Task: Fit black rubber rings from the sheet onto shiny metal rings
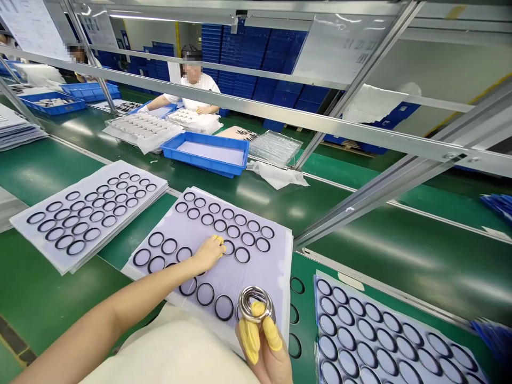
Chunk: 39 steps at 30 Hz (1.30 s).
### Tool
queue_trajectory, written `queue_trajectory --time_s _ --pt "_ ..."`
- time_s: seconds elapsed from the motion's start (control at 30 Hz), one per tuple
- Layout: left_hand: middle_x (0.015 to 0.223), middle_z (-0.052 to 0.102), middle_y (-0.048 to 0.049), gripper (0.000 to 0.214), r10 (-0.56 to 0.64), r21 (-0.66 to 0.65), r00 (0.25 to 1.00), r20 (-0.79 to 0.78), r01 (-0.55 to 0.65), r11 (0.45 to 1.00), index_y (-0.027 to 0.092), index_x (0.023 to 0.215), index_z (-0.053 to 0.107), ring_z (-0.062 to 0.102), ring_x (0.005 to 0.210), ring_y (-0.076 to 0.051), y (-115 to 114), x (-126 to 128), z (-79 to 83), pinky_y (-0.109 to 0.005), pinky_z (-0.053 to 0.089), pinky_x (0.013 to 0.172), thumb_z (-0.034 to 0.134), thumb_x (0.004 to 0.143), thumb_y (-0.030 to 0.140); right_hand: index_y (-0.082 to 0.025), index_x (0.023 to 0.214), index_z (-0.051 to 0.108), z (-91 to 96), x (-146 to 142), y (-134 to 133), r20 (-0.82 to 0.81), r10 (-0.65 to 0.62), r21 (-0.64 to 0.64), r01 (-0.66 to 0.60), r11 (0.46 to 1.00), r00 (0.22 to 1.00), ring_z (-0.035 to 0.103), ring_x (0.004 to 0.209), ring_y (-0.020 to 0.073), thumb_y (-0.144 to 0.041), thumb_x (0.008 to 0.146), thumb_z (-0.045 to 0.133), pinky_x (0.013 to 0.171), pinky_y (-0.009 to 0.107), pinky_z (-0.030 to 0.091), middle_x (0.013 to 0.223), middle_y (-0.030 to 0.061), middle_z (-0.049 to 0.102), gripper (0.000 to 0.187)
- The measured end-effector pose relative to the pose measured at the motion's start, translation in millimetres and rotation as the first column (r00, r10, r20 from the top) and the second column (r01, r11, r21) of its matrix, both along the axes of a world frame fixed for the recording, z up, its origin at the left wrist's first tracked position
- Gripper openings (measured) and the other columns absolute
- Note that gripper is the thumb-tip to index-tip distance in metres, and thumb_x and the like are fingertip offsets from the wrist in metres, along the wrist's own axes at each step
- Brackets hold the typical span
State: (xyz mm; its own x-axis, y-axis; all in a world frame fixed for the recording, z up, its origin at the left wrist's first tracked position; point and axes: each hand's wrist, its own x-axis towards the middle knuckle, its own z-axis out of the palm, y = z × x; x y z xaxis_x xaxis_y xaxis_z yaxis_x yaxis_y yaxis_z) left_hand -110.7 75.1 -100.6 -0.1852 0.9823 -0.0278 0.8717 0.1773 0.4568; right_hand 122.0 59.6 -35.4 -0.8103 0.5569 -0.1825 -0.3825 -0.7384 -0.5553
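My left hand [210, 252], with yellow finger covers, reaches over the middle of a stack of pale sheets [256, 277]. Its fingers are closed at the left edge of a thin black-and-silver ring [228, 247] lying on the top sheet; the exact contact is partly hidden. My right hand [264, 341], also in yellow finger covers, is raised above the sheet's near right part. It grips a bunch of shiny metal rings [255, 303] between thumb and fingers. Rows of similar rings [233, 231] lie flat on the far part of the sheet, and more lie at its left and near side.
Ring-covered sheets lie at left [96, 202] and right [384, 341]. Loose rings [295, 345] rest on the green table beside the middle stack. Beyond are a blue tray [206, 154], a slanted metal frame post [344, 208] and a seated person [196, 80] across the table.
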Motion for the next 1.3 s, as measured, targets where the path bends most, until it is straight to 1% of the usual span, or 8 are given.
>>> queue_trajectory --time_s 0.2,0.37,0.5,0.6,0.7,0.8,0.87,1.3 --pt "0.107 0.054 -0.01 0.012 -0.035 0.007 0.999 -0.029 0.035 0.999 0.014 0.084 0.066 0.045 0.104 -0.024 2 -10 -6.4 -0.04 0.039 0.092 0.055 0.085 0.009 -0.024 0.08 0.073 3.9 0 1 0.028 -0.055 0.017 0.054 0.998 0.998 0.035 0.039 0.0054 -0.046 0.08 0.067 0.043 0.02 0.03 0.046 -0.0053 0.049 0.023" --pt "0.101 0.057 -0.0096 0.013 -0.018 0.045 0.995 0.098 0.014 0.999 0.014 0.073 0.062 0.048 0.103 -0.025 0 -11 -0.5 -0.041 0.038 0.092 0.058 0.078 0.003 -0.024 0.079 0.072 -6.6 3 0 0.043 -0.072 0.034 0.07 0.997 0.997 0.038 0.044 0.0078 -0.045 0.084 0.063 0.047 0.022 0.035 0.047 -0.0041 0.049 0.024" --pt "0.093 0.061 -0.0083 0.012 0.045 0.1 0.951 0.307 -0.079 0.992 0.014 0.076 0.059 0.053 0.096 -0.023 -9 -2 22.5 -0.042 0.04 0.091 0.052 0.082 0.006 -0.022 0.081 0.071 -15.6 6 1 0.095 -0.186 0.055 0.182 0.982 0.978 0.036 0.043 0.0077 -0.045 0.082 0.065 0.045 0.021 0.036 0.046 -0.0053 0.046 0.024" --pt "0.085 0.063 -0.0056 0.01 0.067 0.112 0.868 0.492 -0.14 0.984 0.016 0.09 0.054 0.058 0.083 -0.018 -21 15 56.7 -0.034 0.047 0.077 0.043 0.09 0.017 -0.023 0.078 0.07 -13.1 6 5 0.138 -0.205 0.065 0.198 0.978 0.969 0.04 0.046 0.0084 -0.043 0.08 0.068 0.045 0.021 0.037 0.049 -0.0043 0.05 0.021" --pt "0.076 0.062 -0.0027 0.015 0.043 0.089 0.695 0.717 -0.153 0.984 0.017 0.098 0.049 0.058 0.066 -0.013 -36 34 99.2 -0.026 0.047 0.062 0.045 0.092 0.03 -0.023 0.082 0.071 -4.4 5 8 0.162 -0.197 0.077 0.187 0.979 0.967 0.042 0.045 0.0079 -0.042 0.079 0.069 0.046 0.02 0.039 0.049 -0.0043 0.052 0.02" --pt "0.065 0.057 0.0023 0.03 0.047 -0.008 0.216 0.975 -0.18 0.984 0.017 0.093 0.049 0.051 0.053 -0.009 -48 52 134.4 -0.021 0.043 0.053 0.065 0.08 0.039 -0.022 0.082 0.071 5.1 1 7 0.141 -0.151 0.115 0.135 0.984 0.978 0.042 0.041 0.007 -0.046 0.078 0.069 0.043 0.019 0.039 0.047 -0.004 0.054 0.024" --pt "0.061 0.054 0.0053 0.035 0.051 -0.037 0.069 0.996 -0.186 0.982 0.017 0.091 0.05 0.048 0.047 -0.006 -53 61 148.2 -0.018 0.04 0.047 0.071 0.075 0.04 -0.022 0.078 0.072 10.0 0 6 0.105 -0.087 0.139 0.072 0.988 0.991 0.043 0.039 0.007 -0.047 0.078 0.068 0.041 0.018 0.038 0.046 -0.0032 0.055 0.025" --pt "0.07 0.053 0.0041 0.028 -0.073 0.092 0.122 0.99 -0.161 0.983 0.019 0.095 0.051 0.056 0.053 -0.007 -69 79 161.1 -0.017 0.048 0.048 0.069 0.08 0.034 -0.023 0.08 0.072 24.3 -1 6 0.028 -0.023 0.155 0.018 0.988 0.999 0.04 0.04 0.0103 -0.05 0.069 0.075 0.041 0.024 0.033 0.05 -0.0022 0.056 0.029"
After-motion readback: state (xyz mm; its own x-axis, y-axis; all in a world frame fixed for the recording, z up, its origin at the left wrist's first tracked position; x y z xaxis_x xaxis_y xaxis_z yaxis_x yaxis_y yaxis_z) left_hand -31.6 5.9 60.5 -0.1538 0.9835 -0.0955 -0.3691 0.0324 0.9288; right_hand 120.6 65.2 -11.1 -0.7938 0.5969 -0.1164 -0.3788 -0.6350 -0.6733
